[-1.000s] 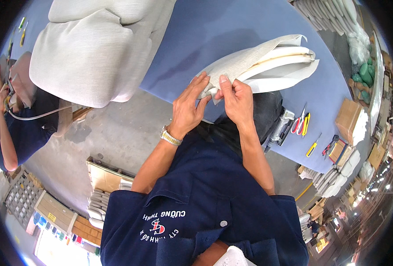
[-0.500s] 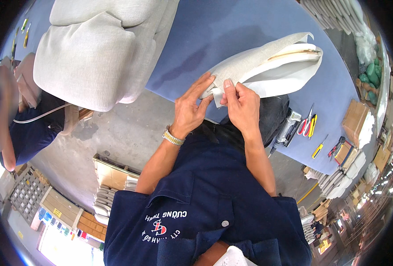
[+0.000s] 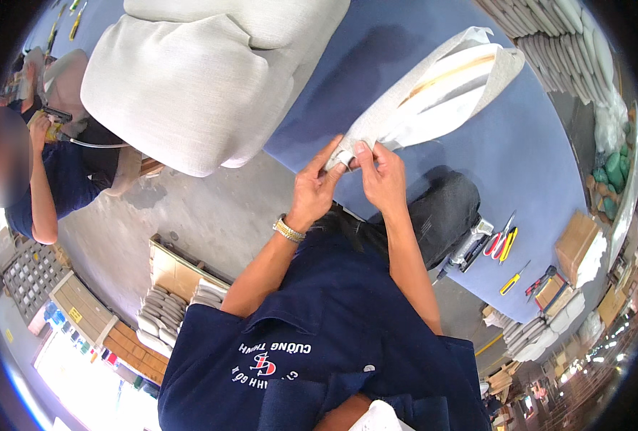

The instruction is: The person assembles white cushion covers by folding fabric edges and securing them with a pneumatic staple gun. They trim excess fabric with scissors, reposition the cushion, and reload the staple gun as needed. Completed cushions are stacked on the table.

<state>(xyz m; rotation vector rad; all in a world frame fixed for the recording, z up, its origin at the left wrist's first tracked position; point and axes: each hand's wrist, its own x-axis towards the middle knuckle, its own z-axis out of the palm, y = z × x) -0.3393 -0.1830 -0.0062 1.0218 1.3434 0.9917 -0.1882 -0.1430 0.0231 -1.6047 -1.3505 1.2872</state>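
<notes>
A seat pad in light grey fabric (image 3: 383, 111) is held up slantwise over the blue-covered table, its underside turned partly toward me. Between the fabric edges show a white lining (image 3: 434, 123) and a brownish wood-like strip (image 3: 441, 77). My left hand (image 3: 314, 188) grips the pad's near corner, thumb on top and fingers behind. Beside it, my right hand (image 3: 385, 181) pinches the fabric edge at that same corner, thumb up. Folded cloth between the two thumbs is partly hidden by the fingers.
Large grey padded pieces (image 3: 182, 86) are piled at left. On the blue table (image 3: 534, 179) at right lie a staple gun (image 3: 471, 246), red-handled scissors (image 3: 497, 243), a yellow cutter (image 3: 508, 245) and a yellow screwdriver (image 3: 514, 280). A co-worker (image 3: 63, 169) holds a hosed tool at far left.
The pad has tilted more steeply, its far end rising and its underside showing more. Both hands stay at the corner, now closer together. The co-worker's hand and hosed tool have come into sight.
</notes>
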